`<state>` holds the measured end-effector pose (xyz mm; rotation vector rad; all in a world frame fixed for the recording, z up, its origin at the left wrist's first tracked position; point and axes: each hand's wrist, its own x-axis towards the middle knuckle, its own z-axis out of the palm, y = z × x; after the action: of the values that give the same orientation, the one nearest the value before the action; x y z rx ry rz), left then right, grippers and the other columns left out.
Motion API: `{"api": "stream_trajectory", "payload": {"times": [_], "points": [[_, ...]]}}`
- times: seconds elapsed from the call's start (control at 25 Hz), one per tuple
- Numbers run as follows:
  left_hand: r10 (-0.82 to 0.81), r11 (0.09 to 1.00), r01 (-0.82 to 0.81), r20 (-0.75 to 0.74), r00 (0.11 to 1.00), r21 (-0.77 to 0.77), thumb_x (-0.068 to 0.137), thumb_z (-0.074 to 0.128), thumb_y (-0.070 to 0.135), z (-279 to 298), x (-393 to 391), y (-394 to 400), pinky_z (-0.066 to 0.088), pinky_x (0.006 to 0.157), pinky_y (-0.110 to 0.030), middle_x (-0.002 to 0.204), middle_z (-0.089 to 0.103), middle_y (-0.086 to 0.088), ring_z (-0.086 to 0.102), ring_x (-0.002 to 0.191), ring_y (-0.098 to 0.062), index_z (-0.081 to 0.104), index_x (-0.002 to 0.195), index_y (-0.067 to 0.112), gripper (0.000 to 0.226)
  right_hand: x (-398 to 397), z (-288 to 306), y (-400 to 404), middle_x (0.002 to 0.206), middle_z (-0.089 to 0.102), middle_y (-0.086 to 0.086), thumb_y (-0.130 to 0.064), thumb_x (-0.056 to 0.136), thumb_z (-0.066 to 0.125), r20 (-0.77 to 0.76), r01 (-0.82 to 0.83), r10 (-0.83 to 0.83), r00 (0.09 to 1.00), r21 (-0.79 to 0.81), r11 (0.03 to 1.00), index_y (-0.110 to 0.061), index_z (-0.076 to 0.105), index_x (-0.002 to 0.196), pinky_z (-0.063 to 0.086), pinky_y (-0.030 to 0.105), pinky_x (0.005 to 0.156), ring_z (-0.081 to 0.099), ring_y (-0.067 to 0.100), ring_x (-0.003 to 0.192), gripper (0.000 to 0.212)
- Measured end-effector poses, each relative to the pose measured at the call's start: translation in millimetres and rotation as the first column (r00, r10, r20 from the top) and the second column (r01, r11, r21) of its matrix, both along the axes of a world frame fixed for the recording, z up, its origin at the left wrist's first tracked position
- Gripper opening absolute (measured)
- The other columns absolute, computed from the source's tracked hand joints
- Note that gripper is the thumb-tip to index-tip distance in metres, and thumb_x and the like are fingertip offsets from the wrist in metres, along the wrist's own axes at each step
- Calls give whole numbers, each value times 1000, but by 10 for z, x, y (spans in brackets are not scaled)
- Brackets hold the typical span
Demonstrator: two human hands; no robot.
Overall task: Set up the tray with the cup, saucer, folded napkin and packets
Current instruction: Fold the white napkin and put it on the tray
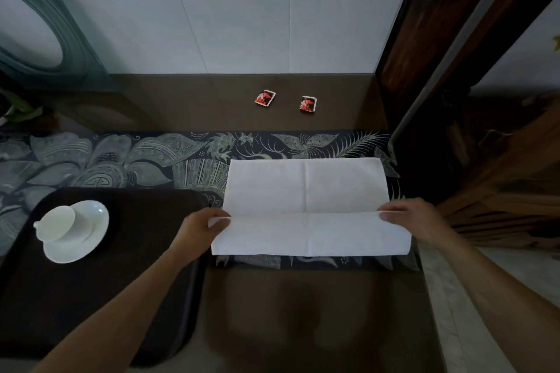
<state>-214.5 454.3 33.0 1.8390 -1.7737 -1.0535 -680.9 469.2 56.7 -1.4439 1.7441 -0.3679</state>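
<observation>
While I crease the napkin (306,206), cup (56,222) and saucer (80,239) already sit on the tray (145,236).
Left hand (201,228) and right hand (407,216) each pinch a fold end; both packets (265,98) lie beyond my hands on the table (197,106), untouched.

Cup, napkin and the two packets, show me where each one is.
cup (57,222), head view, on its bowl.
napkin (306,188), head view, on its flat upper half.
left packet (265,97), head view, its middle.
right packet (308,104), head view, its middle.

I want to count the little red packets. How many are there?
2. One red packet lies on the brown table near the wall, the other red packet just right of it. None looks hidden.
</observation>
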Motion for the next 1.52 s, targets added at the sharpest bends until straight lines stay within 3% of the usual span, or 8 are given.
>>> {"api": "stream_trajectory", "payload": {"times": [0.28, 0.44, 0.88, 1.0, 1.16, 1.32, 1.44, 1.52], "points": [[324, 943, -289, -254, 911, 165, 84, 73, 23, -111, -204, -900, 51, 68, -29, 90, 69, -2, 64, 81, -19, 69, 82, 29, 7, -37, -209, -672, 84, 71, -16, -26, 85, 73, 91, 237, -225, 970, -144, 961, -39, 69, 80, 47, 22, 66, 66, 0, 78, 14], [322, 946, -308, -175, 930, 102, 85, 72, 24, -286, -255, -1306, 49, 64, -28, 83, 69, 3, 62, 72, -15, 65, 80, 31, 11, -32, -409, -1051, 87, 70, -6, -26, 86, 71, 120, 362, -347, 930, -152, 919, -34, 69, 84, 48, 27, 64, 66, 12, 78, 9], [395, 918, -393, 37, 918, -44, 85, 68, 31, -695, -302, -1684, 43, 65, -25, 84, 64, 13, 59, 77, -6, 66, 94, 27, 10, 110, -895, -1484, 107, 67, 7, -27, 89, 65, -176, 369, -407, 896, -212, 905, -24, 70, 102, 52, 40, 84, 61, 27, 98, 14], [382, 921, -373, 72, 921, -116, 88, 67, 29, -703, -365, -1649, 39, 61, -18, 78, 60, 17, 55, 72, 1, 61, 91, 27, 7, 122, -913, -1491, 108, 66, 6, -27, 88, 65, -181, 391, -440, 879, -252, 885, -25, 70, 101, 49, 34, 83, 60, 24, 97, 14], [339, 928, -303, 153, 928, -215, 91, 63, 25, -716, -389, -1624, 38, 70, -26, 85, 61, 4, 55, 76, -14, 61, 95, 15, 11, 100, -912, -1512, 107, 64, 7, -28, 89, 64, -183, 395, -447, 875, -263, 880, -24, 71, 102, 47, 33, 81, 60, 24, 95, 15], [337, 934, -304, 186, 923, -186, 91, 61, 27, -701, -414, -1653, 38, 71, -30, 91, 61, -2, 56, 82, -21, 59, 96, 15, 13, 120, -921, -1505, 111, 59, 11, -27, 89, 65, -209, 394, -456, 865, -279, 876, -20, 71, 104, 46, 34, 80, 58, 31, 100, 17], [425, 905, -398, 304, 853, -151, 89, 57, 33, -621, -483, -1653, 45, 74, -39, 112, 55, -7, 51, 99, -25, 54, 111, 17, 28, 222, -868, -1434, 129, 48, 13, -23, 88, 66, -408, 321, -441, 799, -330, 888, -19, 64, 116, 44, 49, 91, 44, 39, 118, 29], [435, 898, -364, 369, 821, -248, 91, 56, 30, -560, -561, -1550, 46, 85, -48, 126, 48, -14, 44, 114, -32, 50, 125, 15, 37, 399, -775, -1307, 139, 43, 12, -21, 88, 63, -482, 188, -393, 783, -418, 889, -17, 58, 125, 38, 54, 98, 36, 39, 127, 38]]}}
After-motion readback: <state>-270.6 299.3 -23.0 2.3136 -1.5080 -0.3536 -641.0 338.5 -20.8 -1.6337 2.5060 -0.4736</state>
